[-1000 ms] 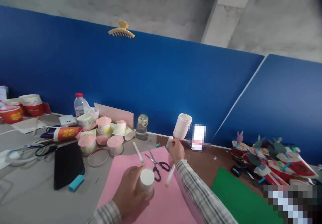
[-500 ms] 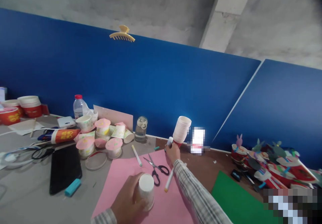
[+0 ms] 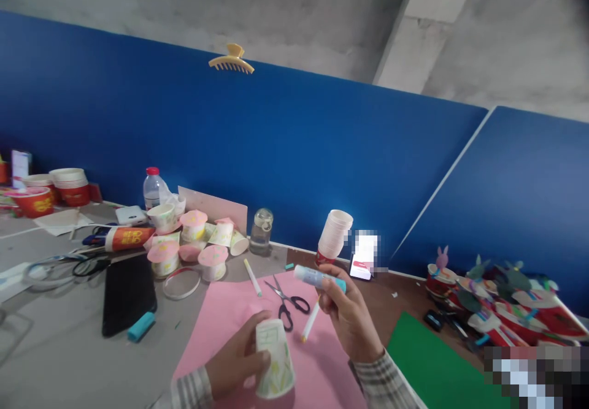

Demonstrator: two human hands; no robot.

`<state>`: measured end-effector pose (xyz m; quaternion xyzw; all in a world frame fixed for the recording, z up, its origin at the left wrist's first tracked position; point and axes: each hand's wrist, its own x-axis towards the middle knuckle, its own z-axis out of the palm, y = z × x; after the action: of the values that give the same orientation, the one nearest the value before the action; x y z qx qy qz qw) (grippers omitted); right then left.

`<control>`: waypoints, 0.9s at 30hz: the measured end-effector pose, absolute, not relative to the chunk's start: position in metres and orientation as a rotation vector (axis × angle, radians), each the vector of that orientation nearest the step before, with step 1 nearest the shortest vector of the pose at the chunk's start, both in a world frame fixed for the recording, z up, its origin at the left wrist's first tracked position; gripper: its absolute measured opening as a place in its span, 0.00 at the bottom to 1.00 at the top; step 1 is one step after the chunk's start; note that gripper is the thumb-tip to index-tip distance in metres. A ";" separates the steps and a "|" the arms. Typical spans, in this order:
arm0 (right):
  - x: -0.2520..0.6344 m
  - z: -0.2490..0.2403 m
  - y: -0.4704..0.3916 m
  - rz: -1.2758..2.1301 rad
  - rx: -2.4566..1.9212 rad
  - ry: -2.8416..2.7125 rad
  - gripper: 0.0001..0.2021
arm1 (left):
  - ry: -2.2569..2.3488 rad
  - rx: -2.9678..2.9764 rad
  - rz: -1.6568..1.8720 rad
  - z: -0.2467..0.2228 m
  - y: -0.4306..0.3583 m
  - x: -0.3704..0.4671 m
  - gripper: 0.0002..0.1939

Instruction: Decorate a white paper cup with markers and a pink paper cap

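My left hand (image 3: 239, 357) is closed around a white paper cup (image 3: 275, 360) with green and yellow drawings, held upside down and tilted over the pink paper (image 3: 221, 317). In my right hand (image 3: 352, 317) is a glue stick (image 3: 317, 277), pale with a blue end, its white end pointing left. Between and beyond the hands, black-handled scissors (image 3: 288, 303) lie spread on the pink paper. One marker (image 3: 310, 322) lies close to my right hand, and another marker (image 3: 252, 277) lies at the paper's far edge.
On the left sit several decorated cups (image 3: 213, 262), a black tablet (image 3: 129, 295) and a teal cap (image 3: 141, 326). A glass jar (image 3: 261, 231), a stack of paper cups (image 3: 335, 234) and a lit phone (image 3: 363, 262) stand along the blue partition (image 3: 294, 145). Green paper (image 3: 427, 360) lies right, near crafted bowls (image 3: 497, 301).
My right hand has come back from beside the cup stack, bringing the glue stick nearer. My left hand has turned the cup so its drawn side shows.
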<state>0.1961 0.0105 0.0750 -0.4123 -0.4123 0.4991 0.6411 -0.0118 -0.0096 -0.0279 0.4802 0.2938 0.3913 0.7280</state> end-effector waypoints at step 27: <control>0.158 -0.014 0.008 1.854 -0.355 -0.564 0.20 | 0.676 1.109 0.743 -0.029 -0.009 -0.019 0.36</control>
<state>0.1578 0.0080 -0.0144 -0.1502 -0.2388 0.7840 0.5529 -0.0187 -0.0089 -0.0285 0.5040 0.3073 0.3377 0.7331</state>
